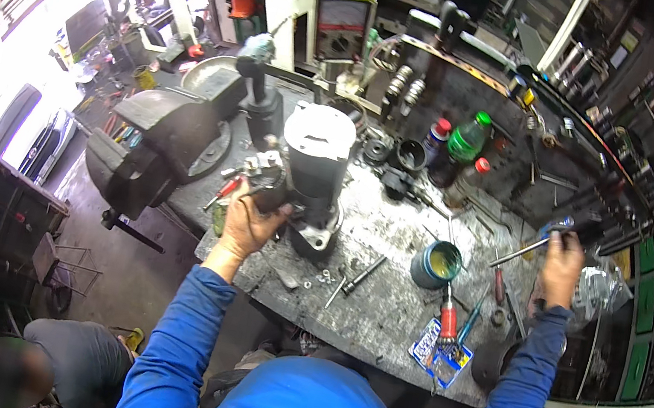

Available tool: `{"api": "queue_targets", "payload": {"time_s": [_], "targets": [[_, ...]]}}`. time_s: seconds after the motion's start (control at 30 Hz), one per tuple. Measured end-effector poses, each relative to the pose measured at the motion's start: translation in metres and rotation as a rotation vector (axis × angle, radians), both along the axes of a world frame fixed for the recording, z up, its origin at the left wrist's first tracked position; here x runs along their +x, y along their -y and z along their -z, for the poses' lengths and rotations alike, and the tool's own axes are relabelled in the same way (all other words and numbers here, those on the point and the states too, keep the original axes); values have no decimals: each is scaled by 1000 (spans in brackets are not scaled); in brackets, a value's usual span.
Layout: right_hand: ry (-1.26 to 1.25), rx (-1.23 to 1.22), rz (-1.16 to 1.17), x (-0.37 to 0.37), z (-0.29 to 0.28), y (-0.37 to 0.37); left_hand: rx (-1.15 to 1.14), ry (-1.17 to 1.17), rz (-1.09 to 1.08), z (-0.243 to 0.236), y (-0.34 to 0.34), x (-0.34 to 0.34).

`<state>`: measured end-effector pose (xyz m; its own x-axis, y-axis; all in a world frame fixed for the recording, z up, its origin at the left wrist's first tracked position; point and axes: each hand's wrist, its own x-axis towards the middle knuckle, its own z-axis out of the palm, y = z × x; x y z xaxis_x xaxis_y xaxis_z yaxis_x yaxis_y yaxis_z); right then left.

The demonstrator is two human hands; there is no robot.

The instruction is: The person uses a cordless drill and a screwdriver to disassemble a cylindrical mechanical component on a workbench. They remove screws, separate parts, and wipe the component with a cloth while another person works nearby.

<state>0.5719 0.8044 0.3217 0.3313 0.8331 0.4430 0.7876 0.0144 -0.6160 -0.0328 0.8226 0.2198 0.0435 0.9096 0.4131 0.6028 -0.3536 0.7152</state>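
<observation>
A starter motor (318,164) with a pale top and dark cylindrical body stands upright on the metal workbench (377,320). My left hand (250,224) is closed around the smaller cylinder at its left side. Over the bench's right end, my right hand (561,265) grips a long metal-shafted tool (521,251); its dark end is partly covered by my fingers. Below that hand lie a red-handled screwdriver (498,283) and other tools. An open tin of yellowish grease (440,264) sits between my hands. Near the front edge are a dark metal rod (364,274) and small washers (324,276).
A large bench vise (161,137) juts out at the left. Behind the motor stand a gauge box (341,29), a green bottle (468,137) and a red-capped spray can (438,133). Another person (71,364) is low at the lower left. Tool racks line the right.
</observation>
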Motion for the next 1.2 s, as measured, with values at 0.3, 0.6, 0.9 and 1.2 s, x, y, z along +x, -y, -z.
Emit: {"api": "queue_targets", "payload": {"time_s": [0.3, 0.6, 0.9, 1.2], "targets": [[-1158, -424, -627, -172, -164, -14, 46, 207, 39, -16, 3, 6], [571, -175, -906, -305, -251, -25, 112, 251, 23, -20, 7, 9], [671, -442, -986, -345, -274, -36, 185, 247, -2, -19, 5, 8], [1094, -188, -1131, -372, -290, -64, 155, 282, 28, -20, 6, 9]]}}
